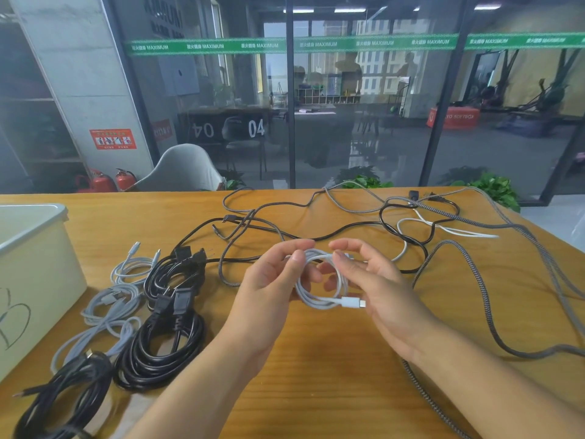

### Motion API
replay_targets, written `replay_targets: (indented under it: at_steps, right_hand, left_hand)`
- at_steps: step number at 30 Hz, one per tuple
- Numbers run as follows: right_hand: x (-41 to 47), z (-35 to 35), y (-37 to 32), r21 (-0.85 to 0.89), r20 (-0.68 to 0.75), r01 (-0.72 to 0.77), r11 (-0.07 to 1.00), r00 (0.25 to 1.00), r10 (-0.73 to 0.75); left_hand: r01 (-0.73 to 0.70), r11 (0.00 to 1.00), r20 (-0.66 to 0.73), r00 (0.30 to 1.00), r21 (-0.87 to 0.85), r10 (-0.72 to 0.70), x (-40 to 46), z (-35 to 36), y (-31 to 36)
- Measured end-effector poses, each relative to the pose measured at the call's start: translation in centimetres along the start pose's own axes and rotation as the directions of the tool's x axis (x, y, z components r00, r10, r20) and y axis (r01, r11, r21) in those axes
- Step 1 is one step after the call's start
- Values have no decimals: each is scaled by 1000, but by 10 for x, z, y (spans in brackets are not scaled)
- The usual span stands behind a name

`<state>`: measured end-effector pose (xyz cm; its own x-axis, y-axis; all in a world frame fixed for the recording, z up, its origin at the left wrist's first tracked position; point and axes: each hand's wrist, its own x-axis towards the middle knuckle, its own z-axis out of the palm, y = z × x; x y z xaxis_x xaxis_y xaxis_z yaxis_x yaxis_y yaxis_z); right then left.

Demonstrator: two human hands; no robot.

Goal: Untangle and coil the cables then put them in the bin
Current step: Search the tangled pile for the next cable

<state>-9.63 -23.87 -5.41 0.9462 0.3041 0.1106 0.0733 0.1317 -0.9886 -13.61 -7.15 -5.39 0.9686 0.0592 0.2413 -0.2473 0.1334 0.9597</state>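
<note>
A small coil of white cable (319, 299) hangs between my hands above the wooden table (316, 359), its USB-C plug pointing right. My left hand (272, 280) grips the coil's left side between thumb and fingers. My right hand (373, 280) pinches the cable at the top of the coil. The rest of that white cable (443, 228) trails off to the far right. The cream bin (31, 280) stands at the left edge. Tangled black (332, 231) and braided grey cables (474, 280) spread across the far and right side.
Coiled cables lie left of my hands: several pale grey coils (110, 308) and black coils (158, 353), with another black coil (63, 400) at the near left. A grey chair (186, 169) stands behind the table, in front of a glass wall.
</note>
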Motion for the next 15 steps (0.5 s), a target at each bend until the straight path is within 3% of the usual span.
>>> replay_targets:
  at_steps: [8, 10, 15]
  right_hand:
    - [3, -5, 0, 128, 87, -127, 984, 989, 117]
    - [2, -5, 1, 96, 91, -92, 991, 992, 83]
    - [3, -3, 6, -5, -50, 26, 1000, 998, -27]
  left_hand:
    - [-60, 994, -191, 981, -92, 42, 6, -7, -4]
    - [-57, 992, -181, 983, -113, 35, 6, -8, -5]
    - [-25, 998, -133, 991, -53, 17, 4, -7, -8]
